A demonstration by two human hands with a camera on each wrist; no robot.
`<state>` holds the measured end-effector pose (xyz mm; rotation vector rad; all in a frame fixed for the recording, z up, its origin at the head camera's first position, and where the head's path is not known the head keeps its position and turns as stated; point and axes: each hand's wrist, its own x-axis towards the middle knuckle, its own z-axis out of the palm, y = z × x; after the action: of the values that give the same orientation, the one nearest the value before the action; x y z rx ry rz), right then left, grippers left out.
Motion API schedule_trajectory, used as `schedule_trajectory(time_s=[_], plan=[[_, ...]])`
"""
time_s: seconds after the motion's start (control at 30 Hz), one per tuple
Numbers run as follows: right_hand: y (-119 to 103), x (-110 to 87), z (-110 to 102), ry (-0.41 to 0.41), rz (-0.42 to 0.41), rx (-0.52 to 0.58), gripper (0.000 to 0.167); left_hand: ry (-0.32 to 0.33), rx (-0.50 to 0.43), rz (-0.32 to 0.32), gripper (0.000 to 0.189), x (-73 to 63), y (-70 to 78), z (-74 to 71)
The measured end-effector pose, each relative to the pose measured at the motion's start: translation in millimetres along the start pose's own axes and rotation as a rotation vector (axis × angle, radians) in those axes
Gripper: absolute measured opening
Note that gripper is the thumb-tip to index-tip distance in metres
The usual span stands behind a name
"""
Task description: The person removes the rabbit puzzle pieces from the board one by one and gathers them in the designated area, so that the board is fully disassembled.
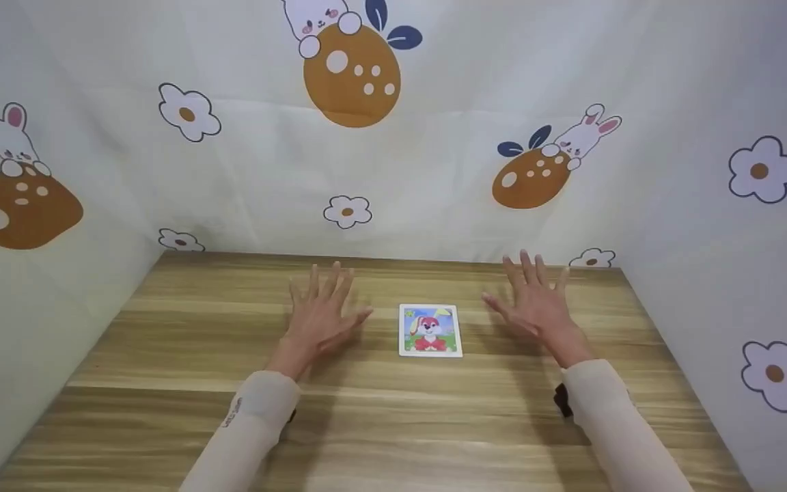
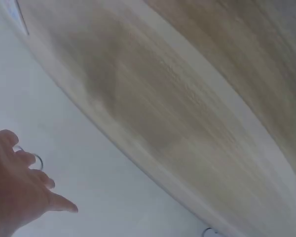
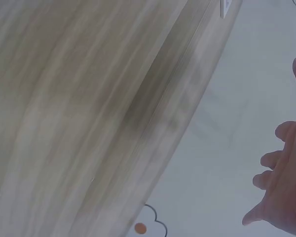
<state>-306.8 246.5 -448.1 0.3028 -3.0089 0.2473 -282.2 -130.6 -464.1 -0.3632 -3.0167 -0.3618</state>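
A white-bordered picture card [image 1: 430, 331], printed with a pink-and-white cartoon rabbit, lies flat on the wooden table between the two hands. To its left, my left hand [image 1: 320, 318] is held palm down with fingers spread, its thumb pointing toward the card. On the other side my right hand [image 1: 535, 304] spreads its fingers the same way, thumb also toward the card. Neither hand touches the card or holds anything. In the left wrist view the left hand [image 2: 19, 182] shows at the lower left; the right hand [image 3: 283, 173] shows at the right edge of its wrist view.
The wood-grain table [image 1: 380, 430] reaches back to a pale cloth backdrop [image 1: 257, 171] printed with flowers, rabbits and oranges. The cloth also stands along the left and right sides. A dark strap piece [image 1: 562, 400] shows under the right sleeve.
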Motion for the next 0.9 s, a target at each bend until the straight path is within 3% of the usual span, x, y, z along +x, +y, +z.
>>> schedule_trajectory(time_s=[0.17, 0.5, 0.7, 0.8, 0.9], plan=[[-14, 3.8, 0, -0.002, -0.031, -0.005, 0.090, -0.035, 0.057, 0.082, 0.079, -2.2, 16.1, 11.2], [-39, 11.3, 5, 0.004, -0.071, 0.041, 0.084, -0.065, 0.081, 0.215, 0.076, -10.6, 35.0, 31.5], [-53, 17.8, 15, -0.052, -0.083, 0.098, 0.078, -0.104, 0.097, 0.278, 0.073, -15.4, 53.2, 40.4], [-60, 20.7, 19, -0.104, -0.069, 0.168, 0.073, -0.122, 0.093, 0.322, 0.069, -18.2, 65.8, 43.2], [-67, 24.0, 23, -0.143, -0.026, 0.332, 0.062, -0.166, 0.109, 0.372, 0.068, -21.3, 77.6, 46.8]])
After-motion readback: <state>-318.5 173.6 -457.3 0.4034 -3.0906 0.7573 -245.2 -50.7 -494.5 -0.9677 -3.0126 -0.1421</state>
